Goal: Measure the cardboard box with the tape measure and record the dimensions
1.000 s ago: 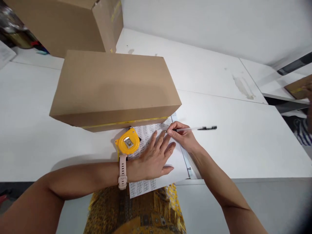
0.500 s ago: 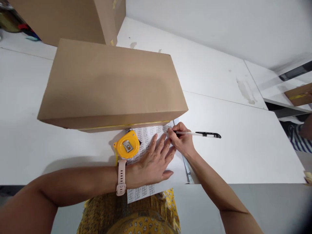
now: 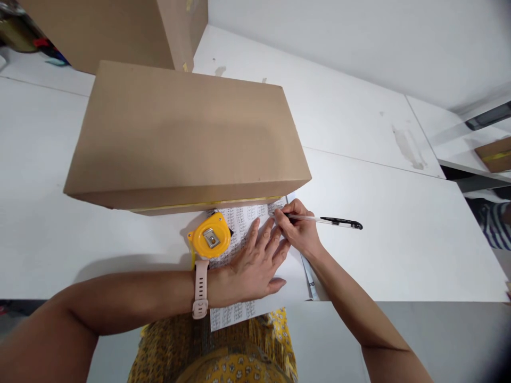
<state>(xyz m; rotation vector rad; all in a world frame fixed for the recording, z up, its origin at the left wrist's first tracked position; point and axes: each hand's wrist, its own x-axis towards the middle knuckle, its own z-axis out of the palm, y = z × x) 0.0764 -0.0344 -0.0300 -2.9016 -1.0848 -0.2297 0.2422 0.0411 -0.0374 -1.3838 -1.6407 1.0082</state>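
Observation:
My right hand (image 3: 299, 226) grips a pen (image 3: 331, 221), clear-barrelled with a black cap on its back end. The pen's tip rests at the paper (image 3: 223, 319), a white sheet filled with columns of handwriting. Flat on that sheet lies my left hand (image 3: 255, 266), fingers spread, their tips close beside my right hand. A yellow tape measure (image 3: 210, 236) sits on the paper's left side, just above my left wrist. Right behind it stands a closed cardboard box (image 3: 187, 138), which hides the paper's far edge.
Another, larger cardboard box (image 3: 120, 32) stands at the back left. The white table (image 3: 383, 234) stretches to the right and ends at the front edge near me. At far right are a taped carton (image 3: 495, 154) and a person's striped sleeve (image 3: 495, 223).
The whole view has shifted slightly. My left hand stays flat on the paper and my right hand keeps hold of the pen, with hardly any visible movement.

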